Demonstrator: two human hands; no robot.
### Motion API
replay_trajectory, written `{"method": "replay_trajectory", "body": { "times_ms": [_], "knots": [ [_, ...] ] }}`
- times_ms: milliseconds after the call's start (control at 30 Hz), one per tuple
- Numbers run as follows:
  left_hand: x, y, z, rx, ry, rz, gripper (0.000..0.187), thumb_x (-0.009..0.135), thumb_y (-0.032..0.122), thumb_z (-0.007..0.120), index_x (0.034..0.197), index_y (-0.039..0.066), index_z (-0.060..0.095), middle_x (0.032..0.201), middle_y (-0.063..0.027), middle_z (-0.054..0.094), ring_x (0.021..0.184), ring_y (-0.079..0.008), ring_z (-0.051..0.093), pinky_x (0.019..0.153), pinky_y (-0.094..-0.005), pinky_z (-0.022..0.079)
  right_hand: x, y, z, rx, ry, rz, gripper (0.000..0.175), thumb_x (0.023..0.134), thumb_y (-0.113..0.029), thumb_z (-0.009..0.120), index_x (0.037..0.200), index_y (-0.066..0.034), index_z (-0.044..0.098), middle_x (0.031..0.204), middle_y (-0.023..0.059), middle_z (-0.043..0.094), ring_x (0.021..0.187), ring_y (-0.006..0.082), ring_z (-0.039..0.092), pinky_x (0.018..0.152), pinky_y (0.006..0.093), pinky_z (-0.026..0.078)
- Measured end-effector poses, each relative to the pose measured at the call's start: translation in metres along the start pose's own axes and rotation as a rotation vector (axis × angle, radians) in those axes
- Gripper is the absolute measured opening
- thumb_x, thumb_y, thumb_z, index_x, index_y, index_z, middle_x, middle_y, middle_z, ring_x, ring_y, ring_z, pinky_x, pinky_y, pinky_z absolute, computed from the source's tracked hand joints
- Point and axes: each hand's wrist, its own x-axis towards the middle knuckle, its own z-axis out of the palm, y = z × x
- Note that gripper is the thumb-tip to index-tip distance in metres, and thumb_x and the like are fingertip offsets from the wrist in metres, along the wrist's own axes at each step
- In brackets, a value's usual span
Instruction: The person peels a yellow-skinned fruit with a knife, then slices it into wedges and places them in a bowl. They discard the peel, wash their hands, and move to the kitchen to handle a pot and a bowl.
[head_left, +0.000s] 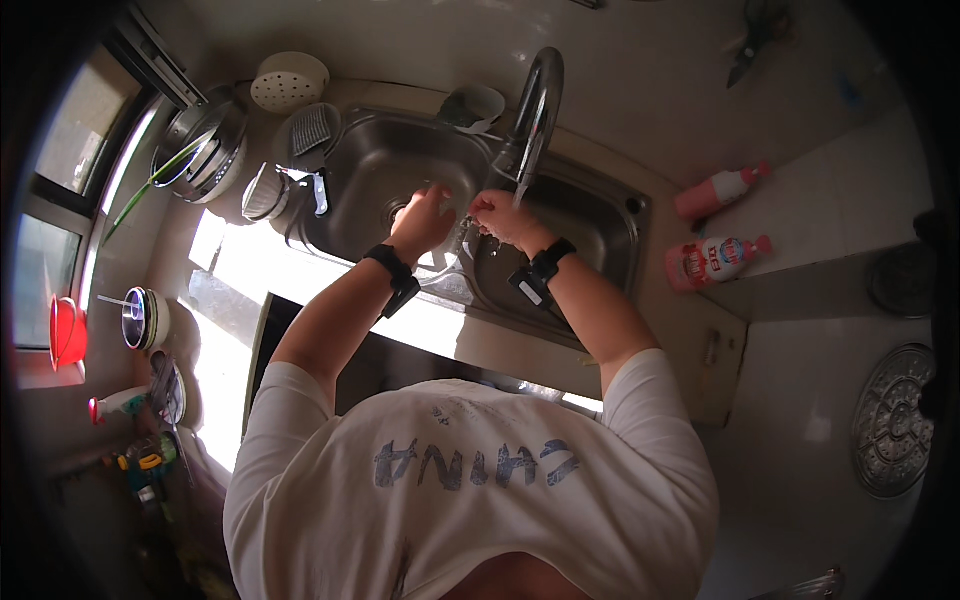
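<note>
Water runs from a curved metal faucet (546, 97) over my right hand (506, 219), whose fingers are bent together above the divider of a double stainless steel sink (375, 131). Whether those fingers pinch something small cannot be told. Close by on the left, my left hand (426, 219) hovers over the left basin near its drain, fingers partly curled; its palm side is hidden. Splashing water shows between the two hands. Both wrists wear black bands with small devices.
Left of the sink lie a knife (320, 191), a grater (310, 131), a ribbed bowl (264, 193), a white colander (289, 81) and metal bowls (206, 169) with a green stalk. A white bowl (480, 106) stands behind the sink. Two pink bottles (709, 262) are on the right.
</note>
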Motion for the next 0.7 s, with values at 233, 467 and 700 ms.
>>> {"method": "replay_trajectory", "body": {
  "times_ms": [233,467,700],
  "knots": [
    [0.025,0.038,0.035,-0.014,-0.214,0.329,0.023,0.091,0.02,0.052,0.101,0.007,0.067,0.1,-0.0185,0.069,0.097,-0.0364,0.065,0.084,-0.0437,0.051,-0.029,0.033,-0.036,-0.045,-0.062,-0.166,0.026,0.097,-0.024,0.057,0.094,-0.0004,0.066,0.073,0.0075,0.063,0.069,0.015,0.059,0.065,0.0286,0.048],
    [0.034,0.069,0.055,-0.321,-0.25,0.224,0.027,0.095,0.03,0.052,0.095,0.006,0.064,0.077,-0.0155,0.065,0.071,-0.0309,0.066,0.063,-0.0417,0.05,-0.058,0.058,-0.076,-0.321,0.093,-0.235,0.016,0.094,-0.013,0.059,0.105,-0.0017,0.065,0.092,0.0146,0.069,0.084,0.0242,0.066,0.075,0.0341,0.052],
    [0.04,0.07,0.045,-0.147,-0.221,0.207,0.025,0.097,0.029,0.05,0.096,0.008,0.064,0.088,-0.0178,0.067,0.087,-0.0395,0.064,0.072,-0.0431,0.05,-0.039,0.016,-0.077,-0.516,-0.026,-0.343,0.019,0.093,-0.011,0.056,0.109,-0.0058,0.064,0.102,0.0176,0.068,0.091,0.0341,0.065,0.079,0.0388,0.051]
  ]
}}
